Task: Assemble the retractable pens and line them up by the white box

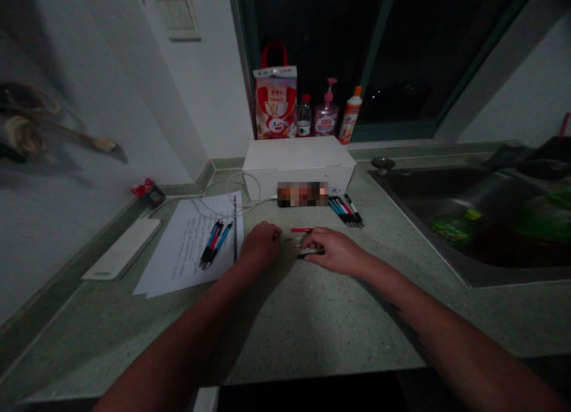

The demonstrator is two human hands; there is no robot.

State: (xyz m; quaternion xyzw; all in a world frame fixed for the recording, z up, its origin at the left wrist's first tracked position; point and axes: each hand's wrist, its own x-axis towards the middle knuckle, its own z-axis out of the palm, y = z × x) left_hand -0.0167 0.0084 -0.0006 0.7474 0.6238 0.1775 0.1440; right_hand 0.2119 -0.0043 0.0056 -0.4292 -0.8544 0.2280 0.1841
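The left hand (260, 244) is stretched forward over a speckled green countertop (312, 323), knuckles up, fingers curled under and mostly hidden, so no telling if it's pinching anything. The right hand (334, 251) comes in from the side, palm down and angled left, its fingers (314, 238) draped over a black pen barrel (311, 254), though it's hard to say if they're actually gripping it. A red pen piece (302, 229) lies just above that barrel, and tiny pen parts (289, 239) sit between the hands. Two assembled pens (212, 243) rest on a printed sheet (187, 251) left of the hands, with a bunch of pens (345, 211) ahead and to the right.
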